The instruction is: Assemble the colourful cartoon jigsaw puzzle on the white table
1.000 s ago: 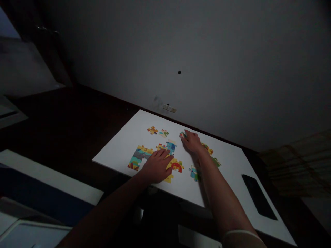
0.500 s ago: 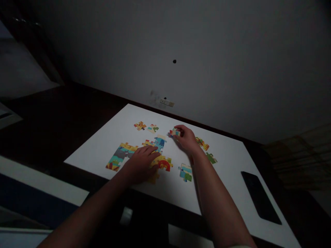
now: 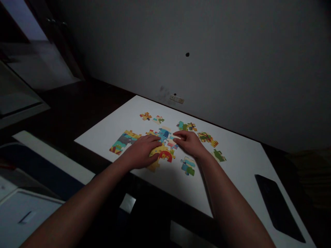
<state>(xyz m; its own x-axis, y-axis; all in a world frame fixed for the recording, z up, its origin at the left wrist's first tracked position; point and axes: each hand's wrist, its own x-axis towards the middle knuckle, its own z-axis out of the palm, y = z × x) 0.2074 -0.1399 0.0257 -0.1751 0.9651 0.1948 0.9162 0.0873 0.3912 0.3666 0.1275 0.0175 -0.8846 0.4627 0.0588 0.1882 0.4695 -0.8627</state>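
Note:
My left hand [image 3: 143,150] lies with its fingers stretched over a joined section of puzzle pieces, which shows a red-maned lion [image 3: 165,156] and a blue elephant [image 3: 164,133]. Between the thumb and fingers of my right hand [image 3: 190,142] is a pale puzzle piece [image 3: 172,141], right beside the elephant part; whether it interlocks there I cannot tell. To the left of my left hand sits another joined section [image 3: 123,142] in teal, grey and yellow. A blue and green piece [image 3: 188,166] rests in front of my right hand.
Loose puzzle pieces [image 3: 146,116] lie toward the back of the white board [image 3: 103,134], and a green piece [image 3: 219,155] lies at the right. A dark phone-like slab [image 3: 279,208] is near the right edge. Behind the table stands a grey wall [image 3: 227,75].
My right hand has brought the pale piece nearer and leftward, up to the elephant part. My left hand stays on the joined pieces. The camera view has shifted a little.

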